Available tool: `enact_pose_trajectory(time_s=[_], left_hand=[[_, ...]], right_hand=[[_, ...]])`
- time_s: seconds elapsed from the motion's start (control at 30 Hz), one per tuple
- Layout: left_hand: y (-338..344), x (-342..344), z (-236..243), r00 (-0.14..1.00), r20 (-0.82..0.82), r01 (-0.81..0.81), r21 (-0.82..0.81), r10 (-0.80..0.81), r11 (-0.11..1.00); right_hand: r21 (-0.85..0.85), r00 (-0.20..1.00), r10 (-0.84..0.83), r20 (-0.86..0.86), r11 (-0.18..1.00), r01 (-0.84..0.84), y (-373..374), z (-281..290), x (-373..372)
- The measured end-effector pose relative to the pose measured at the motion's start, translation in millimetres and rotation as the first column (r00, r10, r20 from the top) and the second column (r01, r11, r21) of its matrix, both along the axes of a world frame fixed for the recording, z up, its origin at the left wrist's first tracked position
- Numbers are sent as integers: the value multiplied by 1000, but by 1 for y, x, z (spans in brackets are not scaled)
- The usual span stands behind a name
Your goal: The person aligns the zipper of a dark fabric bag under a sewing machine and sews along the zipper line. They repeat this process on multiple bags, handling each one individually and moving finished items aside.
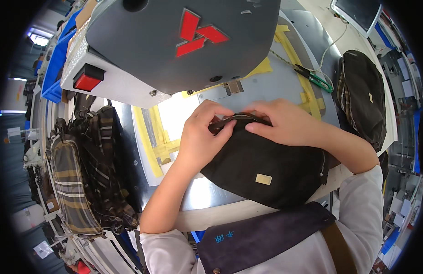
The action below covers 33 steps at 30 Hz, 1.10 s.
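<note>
Pinching the zipped top edge of the dark pouch (266,166) on the table (275,84) under the sewing machine (175,41), we keep left hand (200,139) and right hand (284,121) in a narrow, level grip, fingertips clear of the needle area.

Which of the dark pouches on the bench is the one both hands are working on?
The black pouch at centre, with a small tan label; both hands pinch its top edge. The other dark pouch lies untouched at the right, and plaid ones are stacked at the left.
</note>
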State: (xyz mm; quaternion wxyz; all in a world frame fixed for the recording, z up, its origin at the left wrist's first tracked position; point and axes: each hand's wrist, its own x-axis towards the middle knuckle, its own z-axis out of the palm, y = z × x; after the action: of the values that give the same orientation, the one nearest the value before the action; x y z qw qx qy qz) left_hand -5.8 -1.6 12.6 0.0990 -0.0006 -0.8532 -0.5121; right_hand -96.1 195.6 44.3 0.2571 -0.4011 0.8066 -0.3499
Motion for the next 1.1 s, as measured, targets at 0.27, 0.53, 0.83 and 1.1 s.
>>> enact_pose_trajectory(time_s=[0.27,0.53,0.83,1.1], left_hand=[[-21,0,7,962,227,-172,81,150,982],[-14,-4,15,960,262,79,83,-98,993],[-6,0,0,945,-323,-32,-260,-56,965],[-13,-2,5,958,-254,109,-96,-130,989]], right_hand=[[-175,781,-230,580,902,395,4,-28,-11],[-362,991,-27,-130,932,-22,-15,-35,-7],[-491,914,-142,380,806,329,-19,-35,14],[-473,966,41,256,877,88,-13,-27,-4]])
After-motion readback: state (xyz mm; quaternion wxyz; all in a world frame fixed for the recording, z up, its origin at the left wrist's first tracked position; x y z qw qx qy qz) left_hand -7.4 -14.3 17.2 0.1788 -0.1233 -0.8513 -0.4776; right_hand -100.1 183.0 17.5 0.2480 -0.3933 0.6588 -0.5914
